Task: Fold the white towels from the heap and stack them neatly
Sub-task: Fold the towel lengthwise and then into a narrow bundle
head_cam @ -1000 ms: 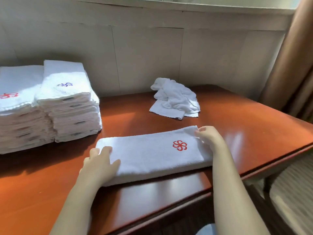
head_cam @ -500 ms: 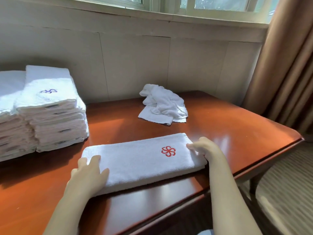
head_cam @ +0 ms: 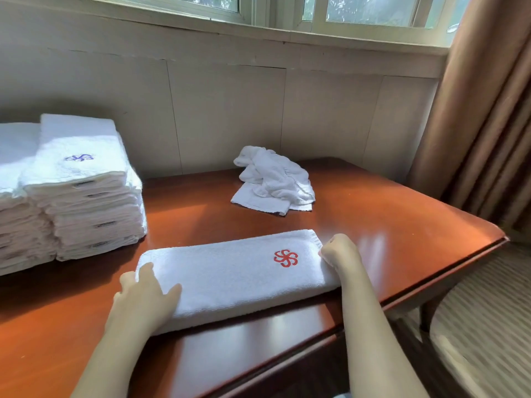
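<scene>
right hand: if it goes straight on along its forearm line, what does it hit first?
The right hand grips the end of the folded towel. Beyond that lies bare table, then probably the right edge of the crumpled heap. Depth is unclear, so it could just miss.

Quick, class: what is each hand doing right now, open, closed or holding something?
Left hand: open, resting flat on the left end of the folded towel.
Right hand: fingers curled, gripping the towel's right end.
</scene>
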Tool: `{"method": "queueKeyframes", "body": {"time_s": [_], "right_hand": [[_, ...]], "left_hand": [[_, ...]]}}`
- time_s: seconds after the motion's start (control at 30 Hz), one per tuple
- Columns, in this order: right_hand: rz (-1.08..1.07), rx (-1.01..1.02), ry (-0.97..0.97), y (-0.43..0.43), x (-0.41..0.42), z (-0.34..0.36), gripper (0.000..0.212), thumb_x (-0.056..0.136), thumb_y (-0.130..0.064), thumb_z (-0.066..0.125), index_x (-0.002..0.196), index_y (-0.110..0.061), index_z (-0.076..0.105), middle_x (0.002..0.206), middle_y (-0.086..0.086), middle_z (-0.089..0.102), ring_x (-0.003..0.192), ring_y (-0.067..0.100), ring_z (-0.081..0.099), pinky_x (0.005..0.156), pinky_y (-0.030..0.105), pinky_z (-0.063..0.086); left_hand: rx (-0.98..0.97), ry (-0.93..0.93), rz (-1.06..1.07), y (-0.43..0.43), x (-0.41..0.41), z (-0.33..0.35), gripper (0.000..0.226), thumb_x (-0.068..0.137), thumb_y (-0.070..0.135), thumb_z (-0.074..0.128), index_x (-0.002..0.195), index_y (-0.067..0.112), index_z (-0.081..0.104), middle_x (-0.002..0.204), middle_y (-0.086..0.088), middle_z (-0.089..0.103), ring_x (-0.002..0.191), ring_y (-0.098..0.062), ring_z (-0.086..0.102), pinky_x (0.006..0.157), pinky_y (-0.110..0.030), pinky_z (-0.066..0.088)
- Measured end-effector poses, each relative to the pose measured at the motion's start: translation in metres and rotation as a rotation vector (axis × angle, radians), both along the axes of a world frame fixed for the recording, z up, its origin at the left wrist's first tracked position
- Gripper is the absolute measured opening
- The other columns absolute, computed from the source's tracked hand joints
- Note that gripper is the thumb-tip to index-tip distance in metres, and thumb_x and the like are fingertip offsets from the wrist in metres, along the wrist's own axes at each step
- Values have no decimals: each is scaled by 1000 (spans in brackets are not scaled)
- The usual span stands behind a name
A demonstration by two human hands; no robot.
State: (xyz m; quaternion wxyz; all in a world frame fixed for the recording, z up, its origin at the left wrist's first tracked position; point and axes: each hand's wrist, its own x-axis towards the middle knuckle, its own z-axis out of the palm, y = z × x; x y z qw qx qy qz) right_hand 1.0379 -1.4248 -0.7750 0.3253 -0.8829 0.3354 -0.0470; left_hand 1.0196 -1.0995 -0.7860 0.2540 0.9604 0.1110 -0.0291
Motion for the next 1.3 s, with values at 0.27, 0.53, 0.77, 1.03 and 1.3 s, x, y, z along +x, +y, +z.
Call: {"method": "queueKeyframes", "body": {"time_s": [0.27, 0.53, 0.77, 1.03, 1.3], "right_hand": [[59, -345, -160, 41, 3, -2, 28, 96, -23, 46, 119, -8, 49, 124, 16, 50, 116, 37, 45, 96, 40, 37], [349, -478, 27, 65, 20, -28, 47, 101, -41, 25, 139, -18, 40, 153, 10, 26, 143, 25, 17, 113, 50, 17], [714, -436, -88, 78, 32, -23, 48, 101, -41, 26, 147, -25, 30, 158, 2, 19, 147, 19, 6, 117, 47, -1], [687, -454, 253, 89, 25, 9, 49, 91, -48, 42, 130, -20, 45, 132, 5, 49, 120, 27, 46, 94, 39, 37], [836, 63, 177, 84, 10, 19, 74, 85, -28, 68, 146, -35, 27, 129, 3, 48, 105, 16, 56, 85, 24, 48]], "left_hand": [[-382, 82, 148, 20, 11, 3, 89, 84, 34, 69, 149, 5, 16, 141, -19, 42, 118, -38, 48, 92, -41, 40], [-463, -142, 270, 29, 20, -3, 92, 80, 33, 75, 149, 5, 20, 148, -19, 36, 132, -39, 39, 106, -44, 32], [-649, 7, 274, 27, 11, -6, 107, 73, 26, 80, 152, 23, 9, 138, -16, 42, 86, -37, 63, 64, -37, 54], [-598, -274, 423, 24, 23, -12, 85, 82, 20, 70, 149, 11, 18, 131, -21, 54, 106, -39, 60, 97, -45, 45], [-539, -75, -71, 8, 10, -6, 93, 71, 27, 70, 149, 36, 19, 115, -5, 57, 100, -27, 60, 80, -31, 45]]}}
